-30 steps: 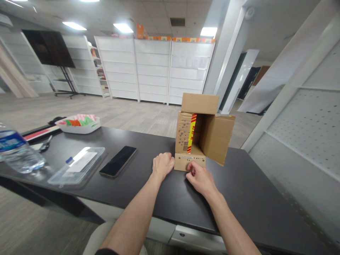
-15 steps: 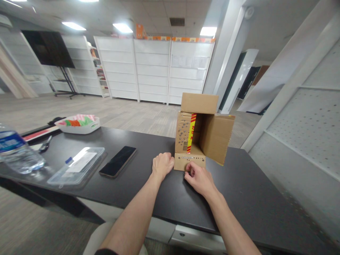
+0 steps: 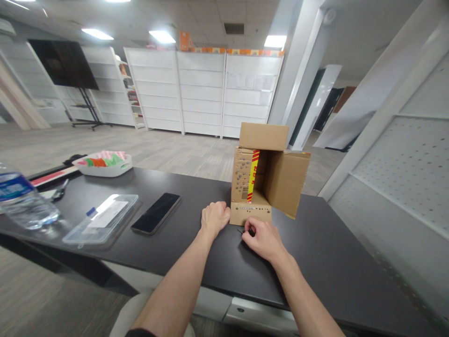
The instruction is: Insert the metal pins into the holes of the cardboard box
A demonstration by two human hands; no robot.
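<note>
A cardboard box stands on the table with its opening toward me and its flaps spread. Its lower flap hangs down in front and bears a row of small dots or holes. My left hand is curled into a fist at this flap's left edge; its fingertips are hidden. In front of the same flap, my right hand pinches a small dark object, largely covered by the fingers. A thin dark tip points left from it, too small to name.
Left of my hands lie a black phone and a clear plastic case. Further left are a water bottle and a white basket with colourful contents. A perforated panel rises at the right.
My right hand has shifted and turned slightly, and more of the small dark object and its thin tip shows. The left hand and the box keep their places.
</note>
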